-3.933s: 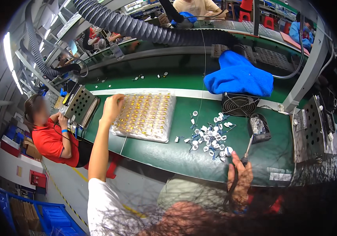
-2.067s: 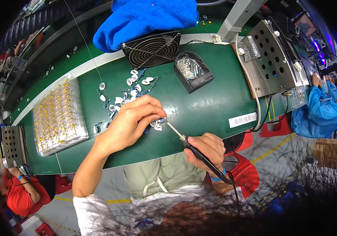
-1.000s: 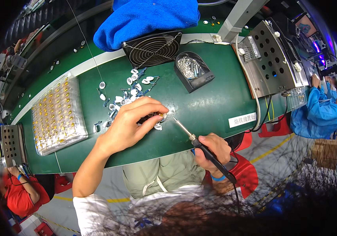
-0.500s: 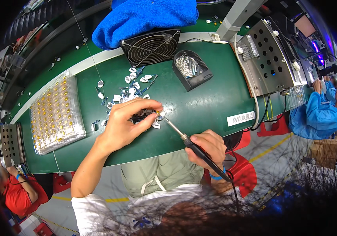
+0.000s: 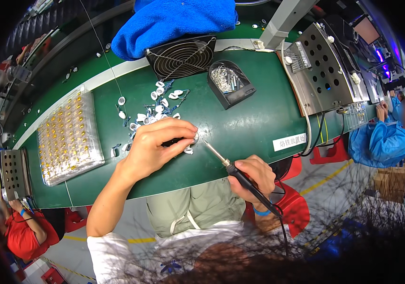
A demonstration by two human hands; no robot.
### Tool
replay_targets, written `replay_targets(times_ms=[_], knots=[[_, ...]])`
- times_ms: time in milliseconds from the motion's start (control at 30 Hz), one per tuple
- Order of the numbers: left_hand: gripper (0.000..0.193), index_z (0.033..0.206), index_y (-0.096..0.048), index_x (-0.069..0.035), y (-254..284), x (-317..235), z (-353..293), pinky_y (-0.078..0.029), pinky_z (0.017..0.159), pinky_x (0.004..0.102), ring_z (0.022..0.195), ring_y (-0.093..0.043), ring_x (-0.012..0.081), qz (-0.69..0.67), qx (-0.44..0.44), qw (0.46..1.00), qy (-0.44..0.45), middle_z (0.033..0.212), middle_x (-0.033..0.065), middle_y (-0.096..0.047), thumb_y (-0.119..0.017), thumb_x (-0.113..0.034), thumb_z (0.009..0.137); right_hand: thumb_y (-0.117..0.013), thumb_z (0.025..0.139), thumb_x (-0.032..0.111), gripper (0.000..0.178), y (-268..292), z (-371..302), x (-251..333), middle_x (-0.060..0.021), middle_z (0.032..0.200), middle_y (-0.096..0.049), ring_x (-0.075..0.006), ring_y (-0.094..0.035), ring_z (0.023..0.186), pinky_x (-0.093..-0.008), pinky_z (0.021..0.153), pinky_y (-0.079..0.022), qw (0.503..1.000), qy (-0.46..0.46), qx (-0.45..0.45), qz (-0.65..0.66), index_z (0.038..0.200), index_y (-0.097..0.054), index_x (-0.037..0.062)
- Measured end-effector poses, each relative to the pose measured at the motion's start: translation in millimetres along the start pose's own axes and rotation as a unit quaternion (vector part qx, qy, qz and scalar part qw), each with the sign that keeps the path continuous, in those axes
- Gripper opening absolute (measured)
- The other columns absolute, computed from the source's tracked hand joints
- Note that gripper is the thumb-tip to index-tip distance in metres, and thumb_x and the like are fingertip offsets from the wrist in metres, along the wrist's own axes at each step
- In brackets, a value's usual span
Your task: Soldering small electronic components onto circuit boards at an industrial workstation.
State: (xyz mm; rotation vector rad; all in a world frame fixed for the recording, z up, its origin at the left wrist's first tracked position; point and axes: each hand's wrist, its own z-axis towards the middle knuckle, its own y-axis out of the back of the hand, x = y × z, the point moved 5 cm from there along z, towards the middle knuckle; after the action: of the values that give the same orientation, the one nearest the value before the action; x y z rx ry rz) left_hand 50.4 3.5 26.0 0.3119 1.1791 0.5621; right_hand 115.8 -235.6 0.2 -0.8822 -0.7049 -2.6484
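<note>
Two hands busy | left hand point(image 5: 157, 144) pinches small white part point(image 5: 195, 137), light, easily dropped | right hand point(image 5: 254, 175) grips soldering iron point(image 5: 221, 157) by its dark handle

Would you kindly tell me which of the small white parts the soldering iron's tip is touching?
The white part pinched in the left hand, at the iron tip; the others lie loose.

From my view, a blue cloth point(image 5: 176, 19) lies at twelve o'clock above a black fan point(image 5: 181, 57); a clear tray point(image 5: 67, 137) of gold parts sits at nine o'clock on the green desk point(image 5: 254, 116), and a perforated metal box point(image 5: 325, 68) at two.
</note>
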Motion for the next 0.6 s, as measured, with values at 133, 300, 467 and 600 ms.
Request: replay_targets(times_ms=[133,300,467,600], knots=[[0.017,0.1,-0.078,0.001,0.4,1.1,-0.3,-0.062,0.082,0.0322,0.094,-0.076,0.0215,-0.003,-0.016,1.0,0.013,0.105,0.0093,-0.078,-0.078,0.005,0.084,-0.086,0.078,0.009,0.033,-2.0,-0.2,0.9,-0.0147,0.082,-0.072,-0.0262,-0.068,0.063,-0.0328,0.056,-0.053,1.0,0.013,0.008,0.002,0.104,-0.07,-0.0044],[0.018,0.1,-0.078,0.0,2.1,1.9,-2.3,-0.063,0.082,0.032,0.095,-0.076,0.0214,-0.002,-0.024,1.0,0.017,0.107,0.0093,-0.079,-0.078,0.005,0.084,-0.086,0.079,0.011,0.033,-6.6,0.7,1.6,-0.0147,0.08,-0.071,-0.0261,-0.067,0.061,-0.0331,0.056,-0.053,0.999,0.024,0.034,-0.012,0.103,-0.07,-0.0042],[0.019,0.099,-0.078,0.0,1.5,0.8,-2.4,-0.062,0.083,0.0327,0.096,-0.077,0.0232,0.014,-0.02,1.0,0.001,0.107,0.0089,-0.079,-0.078,0.006,0.082,-0.089,0.076,0.009,0.036,-7.7,1.8,2.5,-0.0145,0.085,-0.073,-0.0256,-0.067,0.063,-0.0331,0.057,-0.053,0.998,0.036,0.048,-0.03,0.105,-0.071,-0.0024],[0.02,0.099,-0.077,0.001,1.9,0.1,-2.2,-0.062,0.085,0.0334,0.098,-0.076,0.0243,0.017,-0.008,1.0,-0.014,0.108,0.0102,-0.079,-0.078,0.007,0.08,-0.089,0.075,0.009,0.037,-7.9,0.4,2.4,-0.0143,0.088,-0.073,-0.0254,-0.067,0.064,-0.0331,0.058,-0.053,0.998,0.033,0.047,-0.035,0.106,-0.072,-0.0014]])
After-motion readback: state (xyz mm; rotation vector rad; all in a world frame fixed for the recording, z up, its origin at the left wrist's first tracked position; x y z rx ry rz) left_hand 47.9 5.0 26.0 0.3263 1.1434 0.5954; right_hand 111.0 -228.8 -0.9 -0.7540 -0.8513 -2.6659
